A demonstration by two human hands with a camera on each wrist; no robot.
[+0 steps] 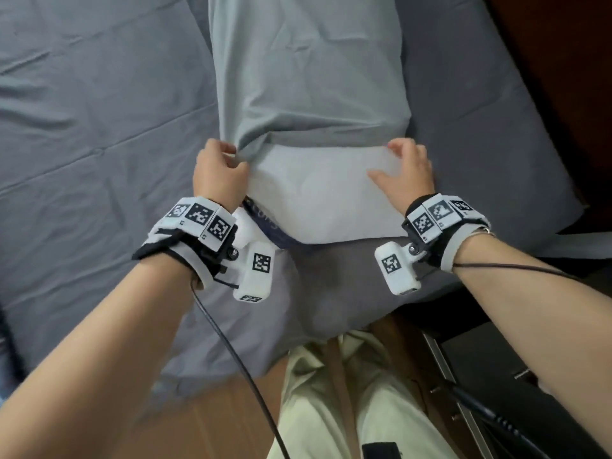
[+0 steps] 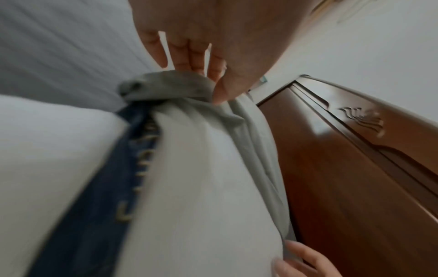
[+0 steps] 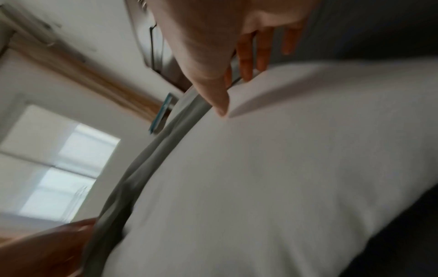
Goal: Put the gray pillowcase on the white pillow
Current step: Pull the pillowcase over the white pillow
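Observation:
The gray pillowcase (image 1: 308, 77) lies lengthwise on the bed and covers the far part of the white pillow (image 1: 324, 200). The pillow's near end sticks out bare, with a dark blue lettered band (image 2: 113, 168) along its left side. My left hand (image 1: 222, 170) pinches the bunched hem (image 2: 166, 86) at the pillowcase's left corner. My right hand (image 1: 407, 170) rests on the pillow's right edge just below the hem. Its thumb (image 3: 213, 84) presses a dent into the pillow top and its fingers reach straight past the edge.
The bed's blue-gray sheet (image 1: 99, 127) spreads wide to the left. Dark wooden furniture (image 1: 563, 61) stands along the right, and a carved brown headboard (image 2: 355, 168) shows in the left wrist view. Wooden floor (image 1: 215, 425) and my pale trousers (image 1: 347, 409) are below.

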